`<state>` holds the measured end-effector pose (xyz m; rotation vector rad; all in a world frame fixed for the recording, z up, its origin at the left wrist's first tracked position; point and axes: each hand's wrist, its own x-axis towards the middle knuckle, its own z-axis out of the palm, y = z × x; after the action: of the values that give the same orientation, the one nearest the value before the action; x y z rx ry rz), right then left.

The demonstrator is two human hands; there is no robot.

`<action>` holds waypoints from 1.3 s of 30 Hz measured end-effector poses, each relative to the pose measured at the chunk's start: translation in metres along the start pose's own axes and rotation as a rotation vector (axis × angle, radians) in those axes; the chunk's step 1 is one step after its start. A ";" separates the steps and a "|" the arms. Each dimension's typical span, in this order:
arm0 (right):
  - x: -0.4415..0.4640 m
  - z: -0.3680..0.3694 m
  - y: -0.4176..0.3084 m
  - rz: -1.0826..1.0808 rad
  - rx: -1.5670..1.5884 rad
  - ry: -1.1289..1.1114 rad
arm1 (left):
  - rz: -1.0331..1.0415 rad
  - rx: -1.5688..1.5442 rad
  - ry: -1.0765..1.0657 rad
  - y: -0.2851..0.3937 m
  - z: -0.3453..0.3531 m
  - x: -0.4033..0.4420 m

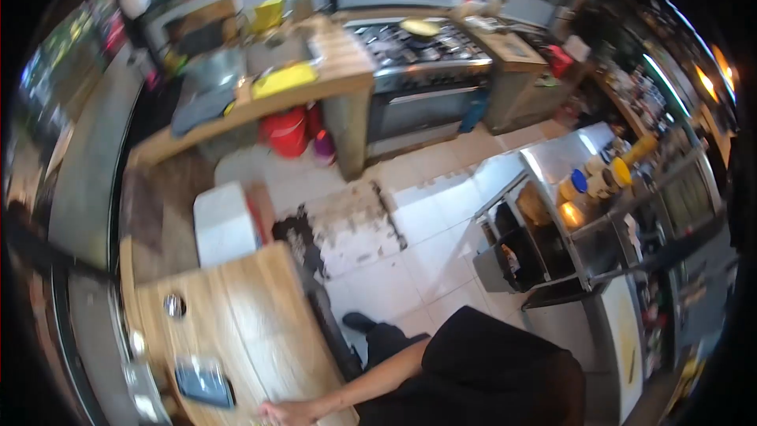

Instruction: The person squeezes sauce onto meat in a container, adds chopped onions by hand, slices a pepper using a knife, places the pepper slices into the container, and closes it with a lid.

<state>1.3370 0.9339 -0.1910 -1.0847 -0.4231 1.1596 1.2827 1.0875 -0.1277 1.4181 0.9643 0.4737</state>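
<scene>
My right hand (288, 412) is at the bottom edge of the view, over the near part of the wooden countertop (260, 323). Its fingers look curled, but they are blurred and partly cut off; whatever lies in them I cannot make out. To its left a dark, shiny rectangular object (205, 383), like a tray or container, rests on the wood. Farther up the countertop is a small round metal object (174, 305). My left hand is out of view.
A white bin-like box (225, 225) stands beyond the countertop. A stove (430, 102) bears a pan (419, 28). Under the sink counter is a red bucket (285, 132). At right, a steel unit (564, 158) holds jars (611, 176). A dark stain (298, 237) marks the tiled floor.
</scene>
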 end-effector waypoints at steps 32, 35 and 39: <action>0.012 0.100 0.038 -0.175 -1.391 0.614 | 0.151 0.935 -0.158 -0.031 -0.105 0.053; 0.008 0.087 0.038 -0.275 -1.428 0.580 | 0.113 0.926 -0.164 -0.044 -0.114 0.038; -0.010 0.065 0.012 -0.248 -1.516 0.340 | -0.070 0.947 -0.239 -0.054 -0.118 0.012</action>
<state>1.2778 0.9550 -0.1692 -2.3670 -1.1935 0.2365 1.1822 1.1605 -0.1680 2.2043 1.0840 -0.2650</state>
